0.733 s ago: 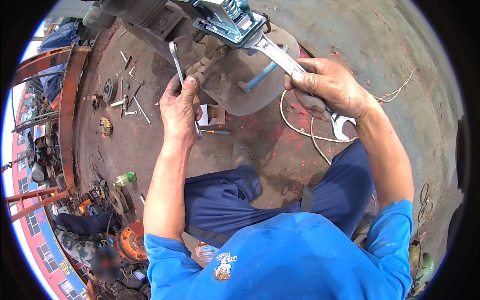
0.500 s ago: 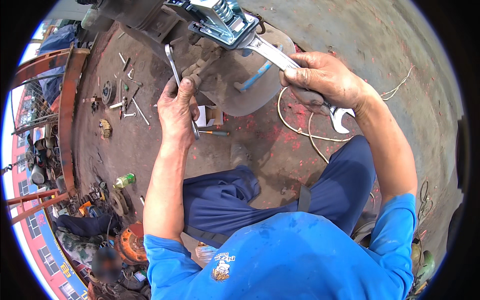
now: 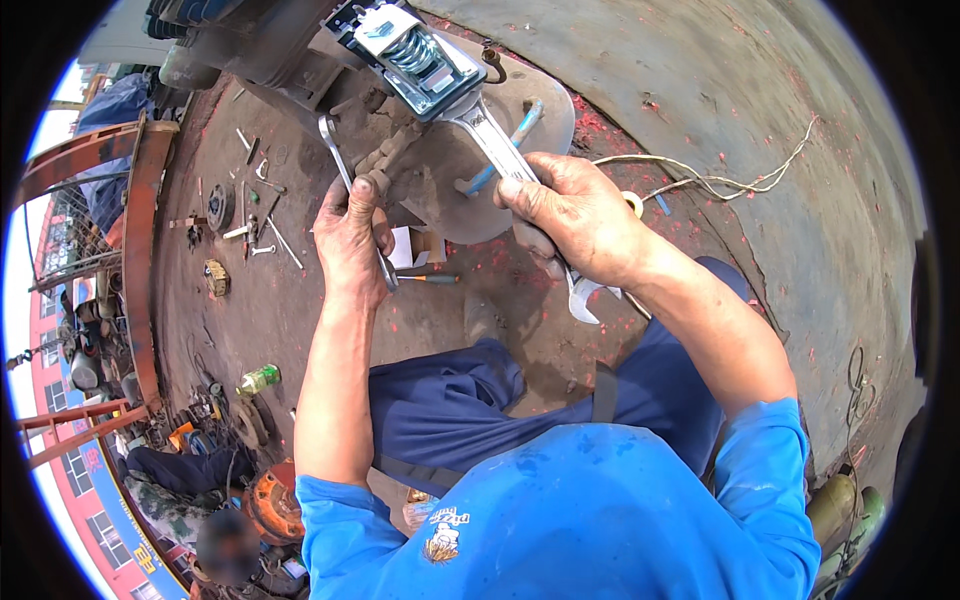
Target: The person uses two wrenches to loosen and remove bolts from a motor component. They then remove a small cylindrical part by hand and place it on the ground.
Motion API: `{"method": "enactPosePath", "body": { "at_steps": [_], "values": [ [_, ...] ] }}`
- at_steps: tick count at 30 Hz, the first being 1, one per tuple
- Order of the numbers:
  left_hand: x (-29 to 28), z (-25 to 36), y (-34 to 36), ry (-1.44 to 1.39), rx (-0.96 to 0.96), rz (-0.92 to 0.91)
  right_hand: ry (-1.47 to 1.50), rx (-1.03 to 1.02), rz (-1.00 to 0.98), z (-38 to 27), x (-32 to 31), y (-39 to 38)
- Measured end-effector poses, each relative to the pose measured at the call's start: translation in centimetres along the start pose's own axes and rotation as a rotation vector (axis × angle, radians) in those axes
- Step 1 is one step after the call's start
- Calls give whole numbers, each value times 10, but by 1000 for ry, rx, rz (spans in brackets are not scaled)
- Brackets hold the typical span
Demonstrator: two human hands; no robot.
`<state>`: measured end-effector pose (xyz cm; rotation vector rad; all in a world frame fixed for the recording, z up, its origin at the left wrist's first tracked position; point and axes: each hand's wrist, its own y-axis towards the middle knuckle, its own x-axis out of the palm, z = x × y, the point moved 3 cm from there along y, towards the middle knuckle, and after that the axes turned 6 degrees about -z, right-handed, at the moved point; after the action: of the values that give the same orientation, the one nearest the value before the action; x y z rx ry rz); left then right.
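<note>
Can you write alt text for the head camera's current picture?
A person's right hand grips a large open-ended wrench, its far end at a metal spring assembly; the left hand holds a slimmer wrench above a tool-strewn floor.

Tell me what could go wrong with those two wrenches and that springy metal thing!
The big wrench in the right hand seems to meet the springy metal thing; if it slips, those bare knuckles might get scraped.

The left hand grips a smaller wrench, and dropping it could hurt a foot.

A pale cord lies loose on the ground, so somebody might trip.
</note>
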<state>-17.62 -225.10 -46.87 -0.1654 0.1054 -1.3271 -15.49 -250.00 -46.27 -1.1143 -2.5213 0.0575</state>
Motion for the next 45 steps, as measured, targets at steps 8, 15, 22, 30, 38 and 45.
{"method": "enactPosePath", "body": {
  "at_steps": [8, 15, 22, 30, 38, 45],
  "values": [
    [11, 4, -5, -47, 12, 2, 51, -12, 208, -2, 39, -1],
    [3, -8, -1, -9, 58, -2, 120, -139, 356, 12, 61, 10],
    [17, 0, -2, 94, 90, -54, 154, -298, 486, 28, 75, 24],
    [12, -1, -1, 152, 74, -51, 237, -298, 520, 33, 88, 34],
    [-9, -9, 3, 229, 48, -80, 256, -305, 528, 40, 100, 44],
    [-39, -23, 1, -7, -62, -70, 302, -392, 578, 42, 108, 50]
  ]
}}
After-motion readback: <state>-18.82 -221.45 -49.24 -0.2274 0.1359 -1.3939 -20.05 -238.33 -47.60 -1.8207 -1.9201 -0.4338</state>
